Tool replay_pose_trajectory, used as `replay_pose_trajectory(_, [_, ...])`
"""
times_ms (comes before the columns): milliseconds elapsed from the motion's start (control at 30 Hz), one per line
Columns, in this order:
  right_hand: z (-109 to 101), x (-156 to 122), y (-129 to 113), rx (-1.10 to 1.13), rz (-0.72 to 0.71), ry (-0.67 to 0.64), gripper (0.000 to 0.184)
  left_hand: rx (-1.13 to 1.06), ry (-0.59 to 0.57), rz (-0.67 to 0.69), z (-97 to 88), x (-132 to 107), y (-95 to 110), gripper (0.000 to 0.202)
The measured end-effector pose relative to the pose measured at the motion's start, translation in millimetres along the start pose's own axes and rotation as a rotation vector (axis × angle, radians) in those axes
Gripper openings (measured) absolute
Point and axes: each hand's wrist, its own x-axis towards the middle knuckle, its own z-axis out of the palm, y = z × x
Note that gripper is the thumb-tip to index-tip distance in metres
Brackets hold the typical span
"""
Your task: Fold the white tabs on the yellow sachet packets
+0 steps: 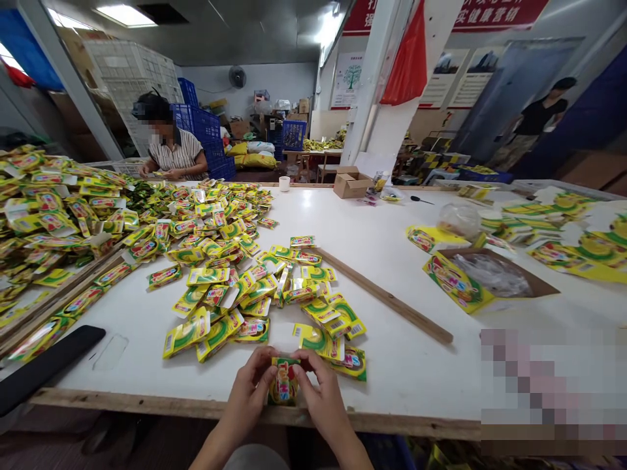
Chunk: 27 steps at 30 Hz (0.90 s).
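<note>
A small yellow and green printed carton (283, 384) stands upright at the table's near edge. My left hand (255, 382) grips its left side, thumb on the front and fingers near the top. On the opposite side my right hand (317, 382) pinches the same carton, its fingers also close to the top. The carton's upper end is partly hidden by my fingers. Just beyond my hands lies a loose heap of similar cartons (255, 287), some with white flaps showing.
A wooden stick (386, 297) lies to the right of the heap. Farther right sits an open display box (455, 281) with clear plastic inside. A black phone-like slab (53, 365) rests at the left edge. Across the table, a person (171, 143) handles items behind a big pile (59, 202).
</note>
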Motion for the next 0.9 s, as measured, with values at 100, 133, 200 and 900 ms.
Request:
replay_pose_trajectory(100, [3, 8, 2, -0.019, -0.025, 0.004, 0.014, -0.022, 0.051, 0.006, 1.5, 4, -4, 0.016])
replay_pose_trajectory(133, [5, 10, 3, -0.014, -0.031, 0.031, 0.014, -0.047, 0.072, 0.012, 2.9, 6, -5, 0.015])
replay_pose_trajectory(200, [9, 14, 8, 0.034, -0.024, 0.098, 0.013, -0.121, 0.100, 0.028, 5.7, 8, -5, 0.019])
replay_pose_trajectory(900, [16, 20, -2, -0.009, 0.015, 0.132, 0.017, 0.052, 0.174, 0.039, 13.3, 15, 13, 0.013])
